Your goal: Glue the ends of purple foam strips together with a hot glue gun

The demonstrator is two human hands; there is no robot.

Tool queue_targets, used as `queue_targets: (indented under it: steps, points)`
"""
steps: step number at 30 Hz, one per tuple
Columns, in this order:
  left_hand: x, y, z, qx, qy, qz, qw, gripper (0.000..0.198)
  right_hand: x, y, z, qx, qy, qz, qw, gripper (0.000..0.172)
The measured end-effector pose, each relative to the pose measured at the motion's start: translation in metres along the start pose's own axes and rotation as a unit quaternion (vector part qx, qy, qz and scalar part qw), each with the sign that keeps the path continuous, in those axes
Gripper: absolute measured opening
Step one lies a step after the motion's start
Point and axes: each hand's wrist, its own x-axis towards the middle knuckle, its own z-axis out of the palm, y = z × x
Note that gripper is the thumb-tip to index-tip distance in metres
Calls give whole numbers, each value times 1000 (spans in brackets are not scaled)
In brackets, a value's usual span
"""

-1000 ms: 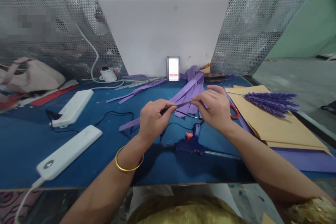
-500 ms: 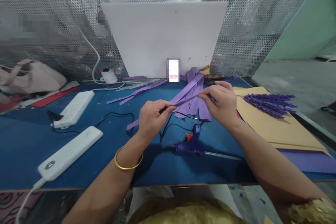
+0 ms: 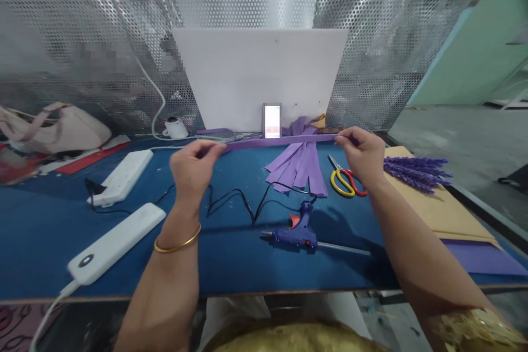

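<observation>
A long purple paper strip (image 3: pixel 280 141) is stretched level above the blue table (image 3: pixel 231 253). My left hand (image 3: pixel 192 168), with a gold bangle on its wrist, pinches the strip's left end. Its right end is pinched by my right hand (image 3: pixel 363 154). Under the strip lies a pile of purple strips (image 3: pixel 301 168). A blue glue gun (image 3: pixel 295 231) lies on its side in front of the pile, its black cord looping to the left. Yellow-and-red scissors (image 3: pixel 344 180) lie just below my right hand.
A white power strip (image 3: pixel 121 175) and a white power bank (image 3: pixel 117 242) sit at the left. Purple paper lavender stems (image 3: pixel 416 169) rest on brown paper (image 3: pixel 445 209) at the right. A white board (image 3: pixel 259 77) leans against perforated metal screens (image 3: pixel 388 49) behind.
My hands have moved apart, left hand going left and right hand going right, drawing the purple strip out to its full length. The view has tilted up, and the scissors now show.
</observation>
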Motion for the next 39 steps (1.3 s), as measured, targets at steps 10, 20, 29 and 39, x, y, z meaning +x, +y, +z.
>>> queue_targets:
  steps: [10,20,29,39]
  points:
    - [-53,25,50,-250,-122,-223,934,39,-40,-42,35,218,-123,133,959,21]
    - [-72,34,61,-367,-183,-340,846,40,-67,-65,38,71,-260,-85,959,16]
    - [-39,16,49,-417,-188,-342,821,42,-52,-45,1,-28,-442,-290,848,36]
    - [-37,9,51,-428,-193,-372,801,44,-90,-36,11,-62,-537,-376,753,43]
